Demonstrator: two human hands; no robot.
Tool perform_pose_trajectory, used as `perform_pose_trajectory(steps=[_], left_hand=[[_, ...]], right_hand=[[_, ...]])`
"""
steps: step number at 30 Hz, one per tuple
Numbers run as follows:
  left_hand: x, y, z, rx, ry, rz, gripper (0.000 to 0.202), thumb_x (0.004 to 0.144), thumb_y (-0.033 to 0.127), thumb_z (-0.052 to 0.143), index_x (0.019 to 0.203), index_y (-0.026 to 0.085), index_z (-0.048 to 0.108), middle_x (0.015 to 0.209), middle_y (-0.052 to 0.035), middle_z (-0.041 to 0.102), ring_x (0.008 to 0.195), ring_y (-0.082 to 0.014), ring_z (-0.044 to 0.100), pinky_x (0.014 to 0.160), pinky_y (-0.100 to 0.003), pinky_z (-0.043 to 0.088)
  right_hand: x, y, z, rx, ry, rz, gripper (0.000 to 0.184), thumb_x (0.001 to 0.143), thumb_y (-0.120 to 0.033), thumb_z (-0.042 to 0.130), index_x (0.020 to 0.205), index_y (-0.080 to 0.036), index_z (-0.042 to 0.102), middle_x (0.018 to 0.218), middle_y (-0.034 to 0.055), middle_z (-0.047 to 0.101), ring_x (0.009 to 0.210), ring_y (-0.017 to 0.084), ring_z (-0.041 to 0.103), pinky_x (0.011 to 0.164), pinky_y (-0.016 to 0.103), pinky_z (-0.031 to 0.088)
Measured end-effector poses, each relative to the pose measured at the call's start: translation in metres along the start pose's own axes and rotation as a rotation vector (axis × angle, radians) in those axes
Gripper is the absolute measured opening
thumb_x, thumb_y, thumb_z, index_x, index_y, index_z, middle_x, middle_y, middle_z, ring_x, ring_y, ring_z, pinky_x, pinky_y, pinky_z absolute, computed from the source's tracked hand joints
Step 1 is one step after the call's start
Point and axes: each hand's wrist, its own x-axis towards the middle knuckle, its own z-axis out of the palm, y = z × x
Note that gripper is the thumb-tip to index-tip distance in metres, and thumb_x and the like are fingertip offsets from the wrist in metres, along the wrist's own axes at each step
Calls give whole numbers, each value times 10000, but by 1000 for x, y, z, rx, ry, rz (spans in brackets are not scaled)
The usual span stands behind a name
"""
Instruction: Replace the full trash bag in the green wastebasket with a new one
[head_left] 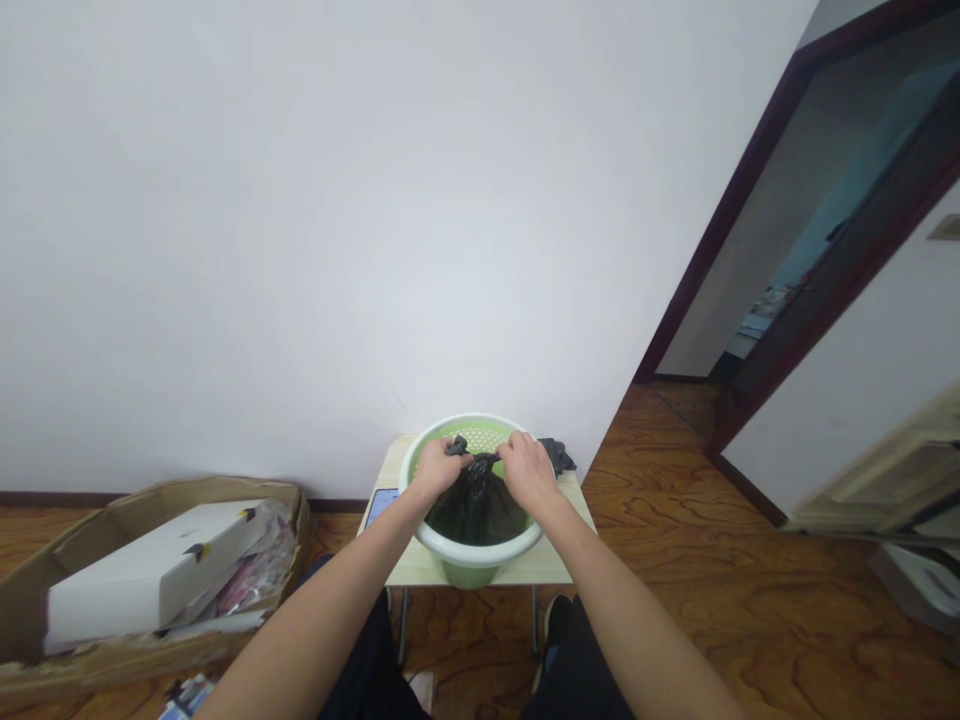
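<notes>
We take the green bin [471, 556] as our landmark; it stands on a small pale bench [556, 566] against the white wall. Inside the bin sits a black bag [476, 510], its body filling the lower part and its gathered top rising to the level of the rim. Our left hand [437, 468] is over the bin's left side, fingers closed tight on a bunch of the bag's upper edge. Our right hand [529, 470] is over the bin's right side, likewise clamped on the bag's top, and the plastic is drawn taut between the two.

Just behind the bin to its right, a crumpled piece of black plastic [559, 456] lies on the bench. Just left of the bin, a flat blue thing [381, 503] rests on the bench; we cannot tell what it is. Well to the left of the bin, on the wooden floor, a cardboard box [45, 565] holds a long white carton [142, 575] and some wrappers.
</notes>
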Motion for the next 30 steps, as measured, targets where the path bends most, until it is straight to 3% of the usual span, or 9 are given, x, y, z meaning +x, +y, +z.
perform_pose_trajectory(steps=[10, 30], left_hand=[[0, 1, -3, 13, 51, -46, 118, 656, 274, 681, 643, 180, 610, 542, 12, 567, 539, -156, 536, 521, -254, 340], [-2, 7, -8, 36, 134, -62, 70, 649, 252, 641, 636, 189, 614, 599, -25, 612, 632, -193, 576, 560, -265, 340]], right_hand=[[-2, -1, 3, 6, -53, 12, 227, 865, -84, 465, 910, -162, 673, 969, 109, 615, 970, 245, 515, 795, 339, 345], [0, -1, 3, 59, -210, 30, 306, 851, -78, 439, 950, -167, 714, 1010, 136, 658, 1019, 249, 557, 820, 325, 369]])
